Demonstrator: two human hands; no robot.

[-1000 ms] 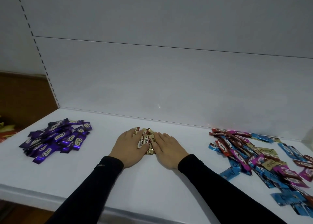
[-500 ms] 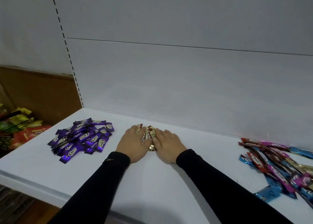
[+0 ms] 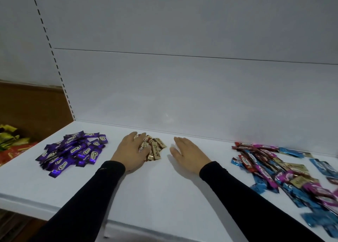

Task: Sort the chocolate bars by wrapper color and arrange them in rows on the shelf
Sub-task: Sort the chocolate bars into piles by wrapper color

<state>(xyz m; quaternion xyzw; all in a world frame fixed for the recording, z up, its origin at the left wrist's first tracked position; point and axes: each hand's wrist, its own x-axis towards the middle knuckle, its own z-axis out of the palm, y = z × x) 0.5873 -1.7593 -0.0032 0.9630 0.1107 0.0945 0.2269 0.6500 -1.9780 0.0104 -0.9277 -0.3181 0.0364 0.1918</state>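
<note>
On the white shelf board [image 3: 164, 196], a heap of purple foil-wrapped chocolate bars [image 3: 73, 151] lies left and a mixed blue, pink and red pile [image 3: 285, 170] right. The left hand [image 3: 130, 153] rests flat-fingered on the small gold-wrapped bars [image 3: 154, 148]; the right hand [image 3: 188, 155], fingers straight, has pulled away from them since a second ago.
</note>
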